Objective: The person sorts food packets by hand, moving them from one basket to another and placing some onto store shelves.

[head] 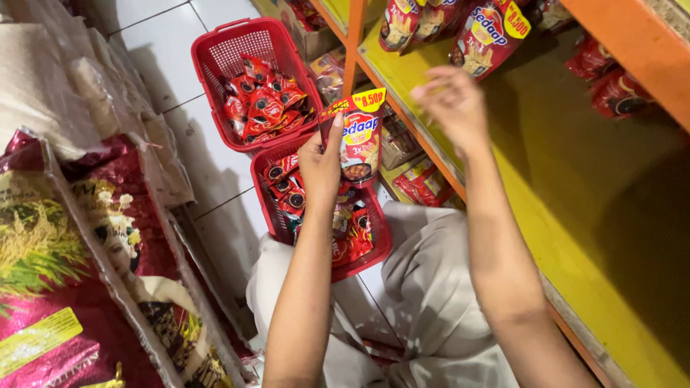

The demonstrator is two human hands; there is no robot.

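Head view looks down at your lap, where your left hand (320, 162) grips a red noodle packet (359, 140) upright, above a red basket (277, 215) of similar packets. Your right hand (454, 104) hovers loosely open, holding nothing, at the yellow shelf (575, 215) edge, with bare shelf beyond. Sacks (65, 287) crowd your left.
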